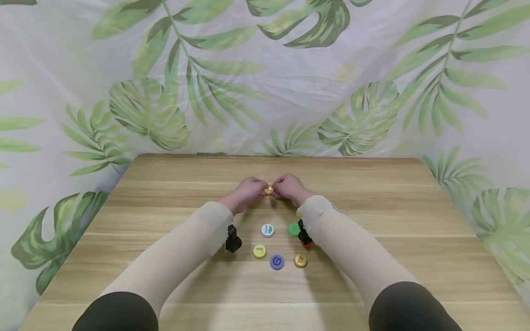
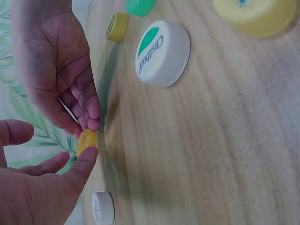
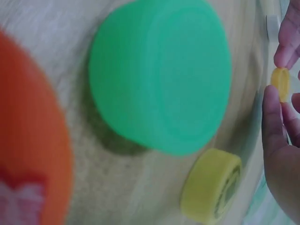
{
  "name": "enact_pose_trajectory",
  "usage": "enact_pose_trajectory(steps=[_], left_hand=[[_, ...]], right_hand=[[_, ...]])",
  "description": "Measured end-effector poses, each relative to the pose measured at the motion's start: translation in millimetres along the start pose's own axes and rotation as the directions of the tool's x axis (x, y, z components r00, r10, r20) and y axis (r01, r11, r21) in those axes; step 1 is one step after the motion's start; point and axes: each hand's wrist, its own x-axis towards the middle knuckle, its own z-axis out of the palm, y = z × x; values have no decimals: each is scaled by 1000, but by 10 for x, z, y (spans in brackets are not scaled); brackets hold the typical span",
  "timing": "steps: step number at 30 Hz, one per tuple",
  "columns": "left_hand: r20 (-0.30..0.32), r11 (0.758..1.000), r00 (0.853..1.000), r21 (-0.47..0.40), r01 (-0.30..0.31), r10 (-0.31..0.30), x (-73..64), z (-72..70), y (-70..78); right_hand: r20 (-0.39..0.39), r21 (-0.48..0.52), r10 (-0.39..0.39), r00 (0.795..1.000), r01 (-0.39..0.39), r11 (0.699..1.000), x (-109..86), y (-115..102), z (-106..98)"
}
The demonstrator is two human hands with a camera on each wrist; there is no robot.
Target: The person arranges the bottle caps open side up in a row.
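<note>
Near the back of the table, my two hands meet at a yellow-orange bottle cap [image 1: 269,189]. The left hand [image 1: 250,187] holds one edge with its fingertips; in the left wrist view its thumb stands apart from that cap [image 2: 87,142]. On the opposite edge, the fingertips of the right hand [image 1: 289,187] hold it, as the right wrist view also shows the cap [image 3: 280,85] between both hands. A white cap with a green mark [image 1: 267,230] lies nearer me. Beyond the left fingers, another white cap [image 2: 103,207] stands, hidden in the head view.
More caps lie on the wooden table [image 1: 157,216]: yellow [image 1: 259,251], blue-purple [image 1: 277,262], gold with red print [image 1: 300,260] and green [image 1: 294,229]. An orange-red cap [image 1: 308,245] and a small yellow cap [image 3: 211,187] sit by the right forearm. A leaf-patterned cloth [image 1: 290,92] hangs behind.
</note>
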Motion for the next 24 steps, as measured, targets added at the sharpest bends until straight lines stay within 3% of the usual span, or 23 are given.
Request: enact_pose_trajectory(steps=[9, 14, 18, 24], left_hand=[[6, 999, 999, -39, 34, -34, -40, 14, -1], [-69, 995, 998, -99, -3, -4, -59, -77, 0], [-134, 984, 991, -176, -9, -14, -82, -199, -27], [-170, 986, 985, -167, 2, -31, -136, -336, -120]], right_hand=[[39, -68, 26, 999, -23, 997, 26, 12, 16], [39, -55, 29, 999, -26, 998, 16, -23, 50], [47, -33, 38, 998, -37, 999, -8, -48, 99], [54, -36, 44, 998, -42, 998, -24, -67, 144]])
